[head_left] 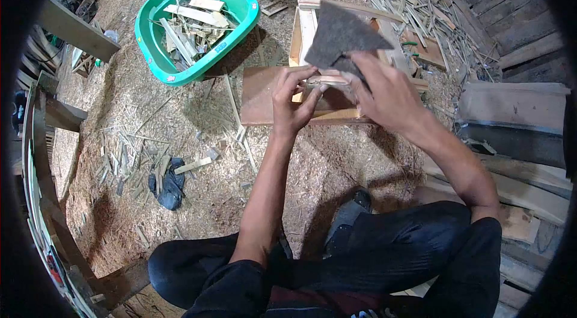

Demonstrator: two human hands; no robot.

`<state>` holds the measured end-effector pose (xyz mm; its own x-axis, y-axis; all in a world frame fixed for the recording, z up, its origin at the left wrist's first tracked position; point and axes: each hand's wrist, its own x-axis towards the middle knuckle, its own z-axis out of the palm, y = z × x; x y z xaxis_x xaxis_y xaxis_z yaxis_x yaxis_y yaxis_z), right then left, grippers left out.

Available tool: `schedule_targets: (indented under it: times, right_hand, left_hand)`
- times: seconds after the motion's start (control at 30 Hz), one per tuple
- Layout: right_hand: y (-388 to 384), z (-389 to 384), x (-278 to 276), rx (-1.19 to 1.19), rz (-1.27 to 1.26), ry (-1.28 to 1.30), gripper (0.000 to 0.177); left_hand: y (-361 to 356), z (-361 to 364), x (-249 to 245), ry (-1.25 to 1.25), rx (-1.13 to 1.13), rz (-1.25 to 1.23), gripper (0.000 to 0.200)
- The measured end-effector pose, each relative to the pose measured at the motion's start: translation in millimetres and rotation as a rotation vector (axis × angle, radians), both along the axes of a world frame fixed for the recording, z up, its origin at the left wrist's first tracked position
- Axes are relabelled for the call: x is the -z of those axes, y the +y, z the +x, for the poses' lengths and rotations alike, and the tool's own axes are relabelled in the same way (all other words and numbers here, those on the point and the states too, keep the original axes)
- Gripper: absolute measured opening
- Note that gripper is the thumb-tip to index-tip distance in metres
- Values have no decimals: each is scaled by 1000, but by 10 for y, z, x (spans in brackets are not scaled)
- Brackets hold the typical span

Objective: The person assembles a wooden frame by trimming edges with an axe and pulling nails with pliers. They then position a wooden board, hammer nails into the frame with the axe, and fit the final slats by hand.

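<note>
My left hand (292, 102) pinches a small strip of wood (327, 79) between thumb and fingers, level with the middle of the view. From the other side, my right hand (387, 93) is closed on a dark grey, roughly triangular sheet of sandpaper (342, 33), which stands up above the strip. The right fingers also meet the strip's right end; whether the sandpaper touches the wood there is hidden. Below both hands lie a brown board (258, 99) and a wooden frame (306, 27), partly covered by the sheet and my hands.
A green plastic tub (243, 15) full of wood offcuts stands at the upper left. Sawdust and slivers cover the ground. A black crumpled bag (171, 189) lies left of my arm. Scrap strips (409, 9) pile up at the upper right, and planks (529, 192) line the right side.
</note>
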<state>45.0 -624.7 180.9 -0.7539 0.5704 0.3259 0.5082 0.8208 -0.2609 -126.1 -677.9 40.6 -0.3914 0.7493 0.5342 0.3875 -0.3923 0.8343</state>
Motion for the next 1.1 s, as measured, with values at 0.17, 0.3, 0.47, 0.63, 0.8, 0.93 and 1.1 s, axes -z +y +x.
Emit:
schedule_targets:
  times: [0.17, 0.3, 0.47, 0.63, 0.8, 0.93, 1.1]
  right_hand:
    - [-15, -2, 3, 4, -37, -18, 35]
    - [27, -1, 6, 2, -80, -26, 35]
    - [66, -1, 7, 3, -71, 36, 36]
    - [26, 9, -62, 5, -87, -39, 35]
    - [103, 3, 23, -36, 36, 72, 34]
    - [30, 9, 27, -16, -97, -57, 35]
    - [93, -28, -30, -59, 28, 130, 34]
  left_hand:
    - [8, 5, 11, -6, 25, 23, 33]
    - [-9, -3, 3, 2, 19, 1, 34]
    - [17, 16, 14, -15, 21, 41, 35]
    - [2, -4, 14, -11, 24, -8, 35]
    - [25, 26, 12, -17, 25, 43, 35]
    - [3, -6, 68, -7, 36, -12, 36]
    - [27, 20, 31, 17, 20, 61, 35]
